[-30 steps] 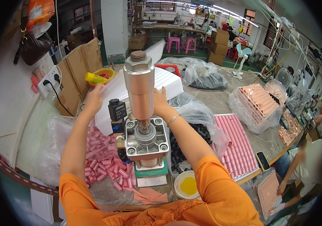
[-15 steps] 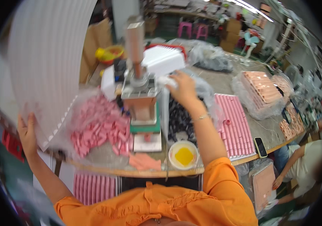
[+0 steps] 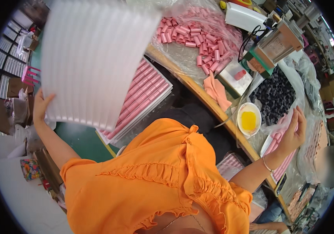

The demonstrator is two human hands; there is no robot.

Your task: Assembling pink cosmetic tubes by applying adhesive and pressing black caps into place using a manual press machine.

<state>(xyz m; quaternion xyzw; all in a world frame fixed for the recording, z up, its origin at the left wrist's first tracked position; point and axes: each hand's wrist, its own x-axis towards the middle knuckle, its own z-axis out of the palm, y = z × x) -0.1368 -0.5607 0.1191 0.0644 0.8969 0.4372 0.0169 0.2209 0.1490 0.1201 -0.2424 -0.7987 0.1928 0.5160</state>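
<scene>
My left hand (image 3: 42,106) grips the lower left edge of a large white ribbed plastic sheet (image 3: 92,58), thumb on its face. The raised sheet partly covers a stack of white trays filled with rows of pink tubes (image 3: 145,93). On the right, my right hand (image 3: 297,126) is open with fingers stretched, beside a clear plastic bag of small black pieces (image 3: 274,91). Below that hand lies another tray of pink tubes (image 3: 270,144), partly hidden by my forearm. A white bowl with yellow contents (image 3: 249,119) stands near the table edge.
A bench press (image 3: 278,45) with a green base stands on the table. Near it are loose pink tubes (image 3: 198,35), a peach glove (image 3: 215,91), a white block with one pink piece (image 3: 235,78) and a phone (image 3: 280,184). Another person's arm (image 3: 268,226) shows at lower right.
My view has turned left, bringing the tray stack beside the table into sight. My left hand has carried the sheet over the stack; my right hand has moved back from behind the press.
</scene>
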